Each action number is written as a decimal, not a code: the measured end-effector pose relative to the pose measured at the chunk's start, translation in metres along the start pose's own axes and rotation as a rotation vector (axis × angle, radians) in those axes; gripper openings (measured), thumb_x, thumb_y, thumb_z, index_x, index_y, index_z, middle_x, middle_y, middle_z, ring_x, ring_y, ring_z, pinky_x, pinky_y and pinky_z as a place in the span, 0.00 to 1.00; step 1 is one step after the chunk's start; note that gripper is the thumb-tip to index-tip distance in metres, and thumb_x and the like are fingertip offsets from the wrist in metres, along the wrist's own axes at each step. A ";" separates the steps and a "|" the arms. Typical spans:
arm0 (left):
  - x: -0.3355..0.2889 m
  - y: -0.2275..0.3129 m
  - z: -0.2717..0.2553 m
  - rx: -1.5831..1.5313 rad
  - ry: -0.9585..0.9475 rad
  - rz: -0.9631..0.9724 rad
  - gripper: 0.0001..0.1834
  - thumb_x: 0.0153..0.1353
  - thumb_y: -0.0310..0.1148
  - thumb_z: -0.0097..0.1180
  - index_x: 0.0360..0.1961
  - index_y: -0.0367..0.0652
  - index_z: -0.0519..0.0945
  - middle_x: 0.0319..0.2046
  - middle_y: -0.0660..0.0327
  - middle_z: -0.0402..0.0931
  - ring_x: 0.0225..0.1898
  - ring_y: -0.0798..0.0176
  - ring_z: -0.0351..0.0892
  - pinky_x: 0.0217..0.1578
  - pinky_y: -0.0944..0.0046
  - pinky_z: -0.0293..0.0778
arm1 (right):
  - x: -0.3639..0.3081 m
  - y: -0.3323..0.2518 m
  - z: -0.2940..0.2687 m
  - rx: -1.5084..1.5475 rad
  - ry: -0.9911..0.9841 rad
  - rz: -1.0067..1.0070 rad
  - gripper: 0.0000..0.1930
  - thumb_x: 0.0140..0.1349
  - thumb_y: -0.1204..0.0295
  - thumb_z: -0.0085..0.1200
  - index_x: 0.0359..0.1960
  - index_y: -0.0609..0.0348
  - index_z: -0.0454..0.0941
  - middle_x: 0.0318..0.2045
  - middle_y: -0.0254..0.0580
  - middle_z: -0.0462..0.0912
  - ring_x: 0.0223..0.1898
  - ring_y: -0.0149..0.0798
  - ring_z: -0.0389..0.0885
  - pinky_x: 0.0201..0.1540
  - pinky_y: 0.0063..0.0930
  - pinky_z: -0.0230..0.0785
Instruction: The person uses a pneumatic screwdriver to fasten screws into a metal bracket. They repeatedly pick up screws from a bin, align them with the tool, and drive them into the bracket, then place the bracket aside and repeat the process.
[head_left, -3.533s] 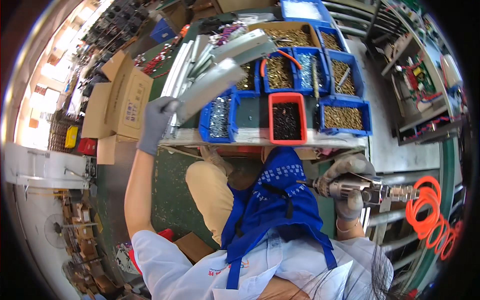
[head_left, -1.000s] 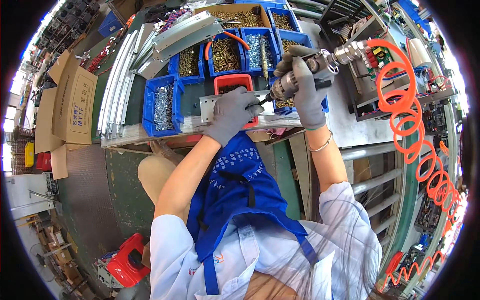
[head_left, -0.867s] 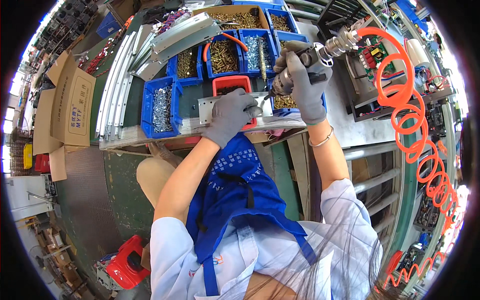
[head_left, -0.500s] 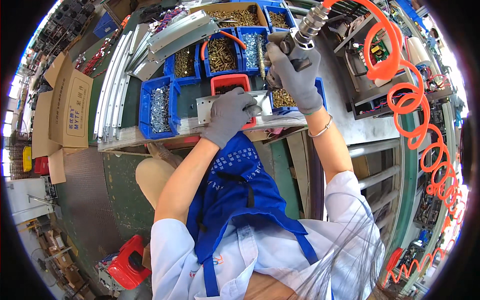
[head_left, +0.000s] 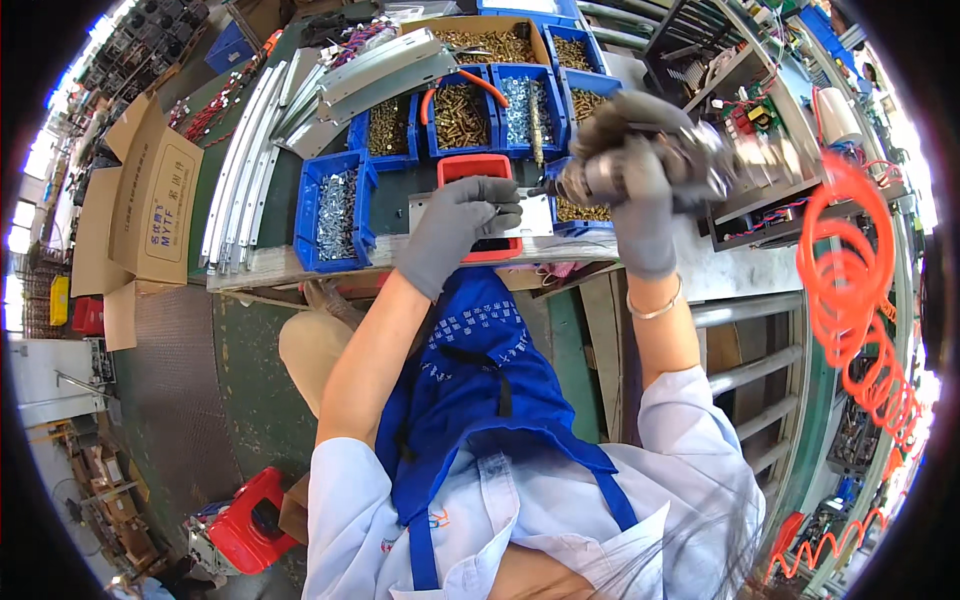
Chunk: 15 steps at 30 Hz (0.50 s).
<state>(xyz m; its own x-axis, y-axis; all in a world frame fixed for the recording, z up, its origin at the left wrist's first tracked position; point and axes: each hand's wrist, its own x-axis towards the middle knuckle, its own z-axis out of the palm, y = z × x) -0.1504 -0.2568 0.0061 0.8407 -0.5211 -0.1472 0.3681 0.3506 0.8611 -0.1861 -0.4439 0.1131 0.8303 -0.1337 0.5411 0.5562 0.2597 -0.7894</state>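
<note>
My right hand (head_left: 645,195), in a grey glove, is wrapped round an air screwdriver (head_left: 598,178), smeared by motion. The driver lies nearly level, its bit pointing left toward my other hand. My left hand (head_left: 452,228), also gloved, is over a pale metal plate (head_left: 538,216) at the bench's front edge. Its thumb and fingers are drawn together; a small dark thing seems to be at the fingertips, too small to name. Just behind the fingers stands a red bin (head_left: 474,166), partly covered by the hand and the plate.
Blue bins of brass-coloured screws (head_left: 461,112) and silver fasteners (head_left: 338,215) surround the red one. Long metal strips (head_left: 245,165) and brackets (head_left: 385,75) lie at left. A coiled orange air hose (head_left: 850,260) hangs at right near an open metal chassis (head_left: 750,200). A cardboard box (head_left: 150,205) stands far left.
The screwdriver has swung from upright to nearly level, its bit now toward my left hand. My left fingers have come up off the plate into a pinch. The hose has dropped at right.
</note>
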 end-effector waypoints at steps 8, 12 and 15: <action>-0.012 -0.005 -0.002 -0.319 -0.075 -0.060 0.19 0.63 0.20 0.45 0.55 0.26 0.67 0.50 0.44 0.73 0.51 0.54 0.78 0.52 0.64 0.78 | -0.047 -0.015 -0.002 0.188 0.099 -0.166 0.25 0.56 0.59 0.57 0.52 0.60 0.71 0.42 0.48 0.77 0.40 0.41 0.75 0.44 0.36 0.71; -0.017 -0.003 0.003 -0.335 -0.090 -0.031 0.18 0.63 0.21 0.46 0.55 0.26 0.68 0.50 0.44 0.74 0.49 0.55 0.79 0.49 0.67 0.80 | -0.049 -0.015 -0.003 0.231 0.145 -0.154 0.26 0.55 0.59 0.60 0.52 0.60 0.70 0.43 0.48 0.77 0.42 0.42 0.77 0.47 0.38 0.73; -0.019 -0.005 0.003 -0.313 -0.079 -0.034 0.18 0.64 0.22 0.48 0.55 0.27 0.69 0.48 0.45 0.75 0.47 0.56 0.80 0.46 0.68 0.81 | -0.048 -0.011 -0.005 0.219 0.183 -0.138 0.27 0.54 0.59 0.62 0.51 0.60 0.69 0.43 0.48 0.78 0.41 0.43 0.80 0.47 0.41 0.77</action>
<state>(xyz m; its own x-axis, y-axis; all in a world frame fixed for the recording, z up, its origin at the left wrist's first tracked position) -0.1693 -0.2513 0.0063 0.7971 -0.5908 -0.1247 0.5100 0.5482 0.6628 -0.2320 -0.4455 0.0939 0.7509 -0.3465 0.5622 0.6600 0.4244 -0.6199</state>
